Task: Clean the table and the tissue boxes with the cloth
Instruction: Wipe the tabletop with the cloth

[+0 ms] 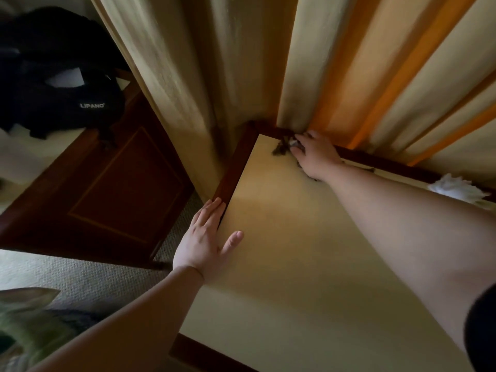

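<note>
Your right hand (315, 154) presses the dark cloth (281, 147) into the table (281, 264) corner at twelve o'clock, fingers curled over it. Your left hand (206, 242) lies flat, fingers straight, on the nine o'clock edge. White tissue (456, 187) peeks at two o'clock.

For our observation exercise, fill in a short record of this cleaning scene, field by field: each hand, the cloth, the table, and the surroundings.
left hand: flat, fingers straight, on the table's left edge
right hand: pressing the cloth into the far corner
cloth: dark, mostly hidden under the hand
table: pale top, dark wood rim
curtains: hang behind the table
black bag: on furniture to the left
</note>
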Motion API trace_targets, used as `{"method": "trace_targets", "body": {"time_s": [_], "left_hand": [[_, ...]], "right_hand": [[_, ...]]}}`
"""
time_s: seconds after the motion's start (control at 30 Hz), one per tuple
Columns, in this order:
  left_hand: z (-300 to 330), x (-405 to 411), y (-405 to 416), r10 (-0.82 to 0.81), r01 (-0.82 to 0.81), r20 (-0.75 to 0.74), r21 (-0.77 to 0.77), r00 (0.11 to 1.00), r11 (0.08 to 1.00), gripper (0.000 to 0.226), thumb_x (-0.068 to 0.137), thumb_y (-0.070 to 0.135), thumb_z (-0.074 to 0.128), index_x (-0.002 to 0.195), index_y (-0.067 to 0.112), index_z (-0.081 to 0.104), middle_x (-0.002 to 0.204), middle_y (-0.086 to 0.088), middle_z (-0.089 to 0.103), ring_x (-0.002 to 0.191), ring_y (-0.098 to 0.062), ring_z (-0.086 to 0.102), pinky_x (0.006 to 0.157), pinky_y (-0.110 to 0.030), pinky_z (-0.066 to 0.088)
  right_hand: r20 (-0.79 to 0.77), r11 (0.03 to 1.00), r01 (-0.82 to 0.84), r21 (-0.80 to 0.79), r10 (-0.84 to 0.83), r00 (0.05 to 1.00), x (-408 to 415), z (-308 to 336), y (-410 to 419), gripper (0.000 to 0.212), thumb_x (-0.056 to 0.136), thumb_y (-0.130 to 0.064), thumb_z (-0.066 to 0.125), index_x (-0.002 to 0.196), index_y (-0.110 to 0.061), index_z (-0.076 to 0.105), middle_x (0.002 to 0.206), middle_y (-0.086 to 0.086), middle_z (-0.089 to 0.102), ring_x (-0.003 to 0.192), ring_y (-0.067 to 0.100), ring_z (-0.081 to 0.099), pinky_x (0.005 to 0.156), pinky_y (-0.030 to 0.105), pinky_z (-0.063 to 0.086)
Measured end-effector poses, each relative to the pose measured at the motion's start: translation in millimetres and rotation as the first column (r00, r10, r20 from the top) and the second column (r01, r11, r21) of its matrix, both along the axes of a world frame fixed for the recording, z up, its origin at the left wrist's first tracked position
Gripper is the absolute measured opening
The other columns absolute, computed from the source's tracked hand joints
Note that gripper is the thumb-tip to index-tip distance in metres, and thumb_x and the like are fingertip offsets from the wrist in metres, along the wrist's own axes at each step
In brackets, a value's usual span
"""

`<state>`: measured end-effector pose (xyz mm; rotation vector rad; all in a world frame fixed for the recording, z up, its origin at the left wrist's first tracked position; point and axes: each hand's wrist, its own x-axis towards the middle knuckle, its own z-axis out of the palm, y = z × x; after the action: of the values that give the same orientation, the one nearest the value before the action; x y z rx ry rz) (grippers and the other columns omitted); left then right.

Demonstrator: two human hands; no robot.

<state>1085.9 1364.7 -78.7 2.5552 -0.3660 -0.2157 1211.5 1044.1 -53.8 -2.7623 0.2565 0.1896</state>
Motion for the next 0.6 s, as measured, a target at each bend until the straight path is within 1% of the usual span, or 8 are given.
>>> {"method": "trace_targets", "body": {"time_s": [0.1, 0.2, 0.3, 0.4, 0.47, 0.6], "left_hand": [[0.0, -0.5, 0.6, 0.004, -0.004, 0.004, -0.001, 1.0, 1.0, 0.107, 0.082, 0.094, 0.024, 0.159, 0.021, 0.036, 0.166, 0.012, 0.027, 0.155, -0.007, 0.016, 0.123, -0.033, 0.024], [-0.2, -0.3, 0.8, 0.004, -0.004, -0.004, 0.006, 1.0, 1.0, 0.104, 0.082, 0.092, 0.027, 0.16, 0.022, 0.036, 0.167, 0.014, 0.026, 0.155, -0.005, 0.015, 0.123, -0.031, 0.022], [0.3, 0.2, 0.1, 0.004, -0.004, 0.001, 0.004, 1.0, 1.0, 0.109, 0.08, 0.095, 0.022, 0.159, 0.022, 0.036, 0.167, 0.013, 0.026, 0.155, -0.006, 0.014, 0.123, -0.03, 0.02], [0.7, 0.2, -0.2, 0.004, -0.004, -0.005, 0.011, 1.0, 1.0, 0.111, 0.08, 0.095, 0.02, 0.16, 0.021, 0.036, 0.167, 0.01, 0.026, 0.155, -0.006, 0.013, 0.122, -0.026, 0.014], [1.3, 0.1, 0.2, 0.0, 0.0, 0.0, 0.019, 1.0, 1.0, 0.109, 0.081, 0.094, 0.022, 0.159, 0.019, 0.037, 0.167, 0.008, 0.028, 0.155, -0.008, 0.014, 0.122, -0.025, 0.013], [3.8, -1.2, -1.0, -0.001, 0.001, 0.002, 0.032, 1.0, 0.999, 0.103, 0.083, 0.087, 0.029, 0.159, 0.018, 0.037, 0.167, 0.005, 0.029, 0.155, -0.01, 0.015, 0.12, -0.024, 0.012]], "right_hand": [[0.009, 0.997, -0.068, 0.035, 0.068, 0.998, 7.0, 1.1, 33.7, 0.054, 0.11, -0.046, 0.04, 0.157, -0.022, 0.044, 0.165, 0.007, 0.034, 0.148, 0.036, 0.033, 0.122, 0.044, 0.029], [0.07, 0.986, -0.16, 0.044, 0.157, 0.985, -10.7, -1.9, 54.3, 0.049, 0.11, -0.043, 0.042, 0.151, -0.02, 0.054, 0.159, 0.008, 0.043, 0.144, 0.033, 0.039, 0.119, 0.043, 0.032], [0.104, 0.969, -0.238, 0.065, 0.231, 0.967, -40.8, -7.9, 69.5, 0.044, 0.108, -0.039, 0.047, 0.145, -0.019, 0.06, 0.154, 0.009, 0.049, 0.14, 0.032, 0.043, 0.118, 0.041, 0.033], [0.134, 0.952, -0.293, 0.083, 0.281, 0.95, -78.9, -16.3, 80.0, 0.044, 0.107, -0.04, 0.051, 0.145, -0.02, 0.061, 0.151, 0.007, 0.052, 0.138, 0.03, 0.045, 0.118, 0.046, 0.036], [0.176, 0.943, -0.319, 0.1, 0.299, 0.938, -106.9, -21.0, 83.8, 0.044, 0.105, -0.039, 0.054, 0.143, -0.018, 0.063, 0.147, 0.006, 0.055, 0.136, 0.03, 0.048, 0.116, 0.048, 0.04], [0.198, 0.929, -0.352, 0.113, 0.326, 0.924, -160.4, -24.6, 83.6, 0.044, 0.102, -0.03, 0.064, 0.144, -0.019, 0.062, 0.146, 0.003, 0.054, 0.138, 0.027, 0.046, 0.117, 0.045, 0.04]]}}
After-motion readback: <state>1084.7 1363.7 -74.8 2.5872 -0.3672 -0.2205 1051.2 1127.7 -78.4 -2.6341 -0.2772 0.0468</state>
